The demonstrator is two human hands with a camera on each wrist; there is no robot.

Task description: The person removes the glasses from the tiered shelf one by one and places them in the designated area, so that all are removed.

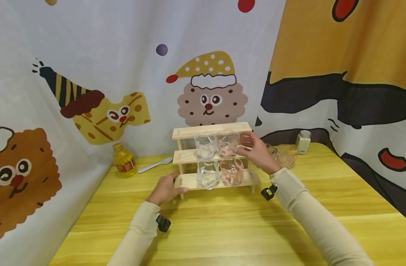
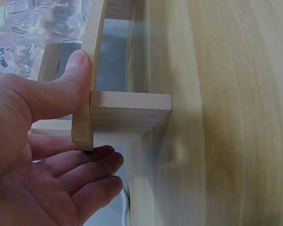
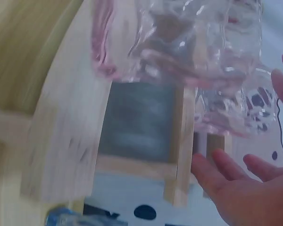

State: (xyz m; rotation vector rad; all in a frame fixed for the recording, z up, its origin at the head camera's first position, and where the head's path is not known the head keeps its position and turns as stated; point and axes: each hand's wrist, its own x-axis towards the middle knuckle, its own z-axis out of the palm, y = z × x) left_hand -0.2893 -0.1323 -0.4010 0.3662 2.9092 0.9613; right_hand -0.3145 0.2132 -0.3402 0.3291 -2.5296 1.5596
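Counted on the table (image 1: 219, 232): one three-tier wooden stand (image 1: 189, 181), bearing four tumblers, two to a tier on the lower and middle boards. The lower clear tumbler (image 1: 207, 175) sits beside the lower pink tumbler (image 1: 231, 173); above and behind them, the upper clear tumbler (image 1: 205, 148) sits beside the upper pink tumbler (image 1: 227, 146). All four stand upright, mouths up. The stand's long axis runs left to right across the person's front, its steps descending toward the person. It lies between the two hands, which are well apart. The left hand (image 1: 164, 189) grips the left end of the lowest board, thumb on top, fingers beneath. The right hand (image 1: 257, 152) is beside the upper pink tumbler, fingers spread and clamped on nothing; whether a fingertip touches the glass cannot be told. Also present: one bottle of yellow oil (image 1: 124, 162) and one white spoon (image 1: 156, 164) at left, one white-capped jar (image 1: 303, 143) and two further glasses, one amber-tinted (image 1: 287, 158), one partly hidden (image 1: 272, 150), at right.
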